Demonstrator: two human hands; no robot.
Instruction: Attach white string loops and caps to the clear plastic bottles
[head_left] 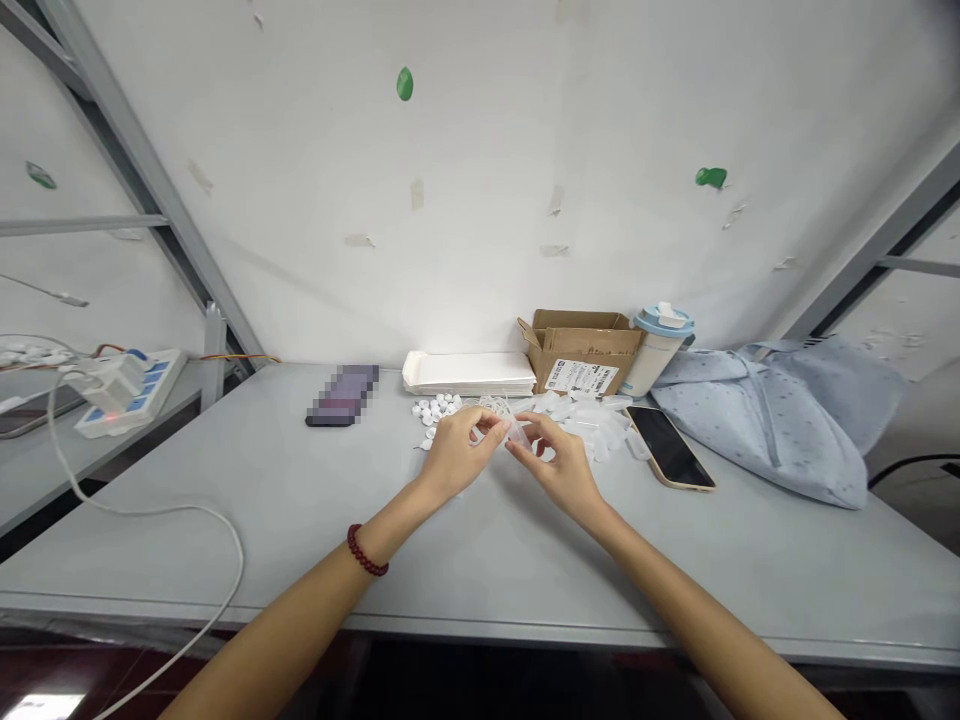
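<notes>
A small translucent plastic piece [517, 432] is held up between my two hands over the grey table. My left hand [463, 447] pinches near its upper left end, thumb against fingers. My right hand [559, 462] grips the same piece from the right, fingers curled. Just behind my left hand lies a cluster of small white round caps [435, 408]. White looped cord-like pieces [495, 404] show beyond my fingertips. To the right, behind my right hand, a pile of translucent plastic pieces [600, 425] spreads out. My fingers hide part of the held piece.
Against the wall stand a stack of white flat boxes [469, 372], an open cardboard box [581, 350] and a lidded cup [656, 350]. A phone [671, 448] and a blue bag [765, 415] lie right; a blurred dark phone-like object [345, 395] and a white cable [187, 508] left.
</notes>
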